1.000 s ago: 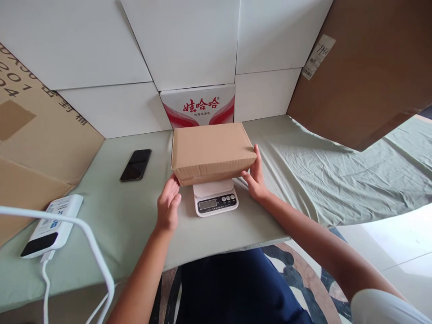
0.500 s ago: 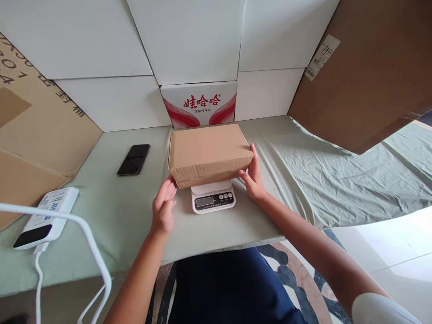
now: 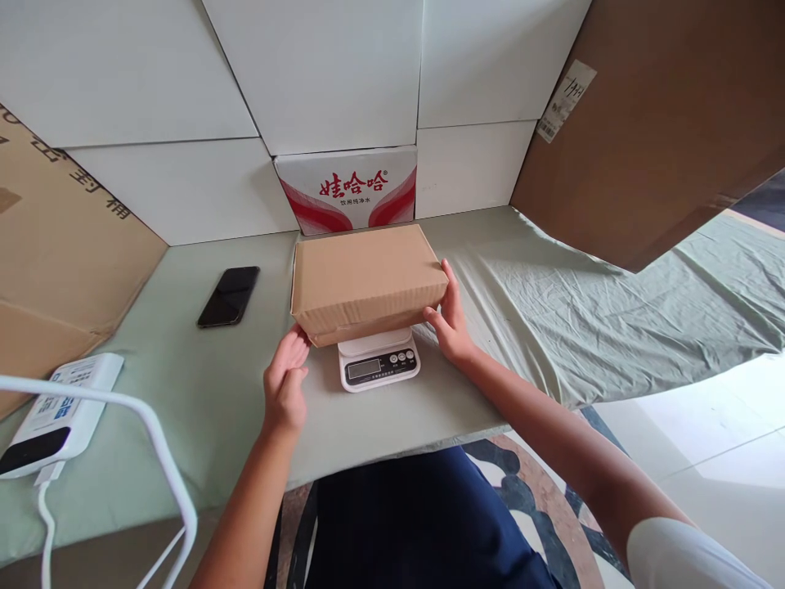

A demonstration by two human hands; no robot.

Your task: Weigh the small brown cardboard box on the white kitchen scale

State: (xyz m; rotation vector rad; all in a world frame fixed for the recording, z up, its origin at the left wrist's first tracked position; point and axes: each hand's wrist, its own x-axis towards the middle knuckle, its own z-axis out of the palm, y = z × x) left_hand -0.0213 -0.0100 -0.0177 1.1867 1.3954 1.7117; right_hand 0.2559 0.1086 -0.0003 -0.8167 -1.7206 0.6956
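So the plain brown rectangular cardboard box (image 3: 366, 281) is sitting on top of the small white digital kitchen scale (image 3: 379, 365), which is on the pale green cloth-covered table (image 3: 202, 393). The box overhangs the platform on every side, so only the scale's front strip with the display and buttons shows. If you want a clean reading here, I'd say keep the box centred and level on the platform, then take both hands fully off so nothing presses down or props it up, and make sure the overhang doesn't touch the cloth. Left hand (image 3: 285, 384) is open, fingers loose and pointing up at the box's lower left corner, fingertips right at it; can't tell if they actually touch. Right hand (image 3: 450, 323) is open too, flat against the box's right end, fingers extended upward, thumb near the bottom edge, steadying rather than gripping. Both forearms reach in from below, elbows out.
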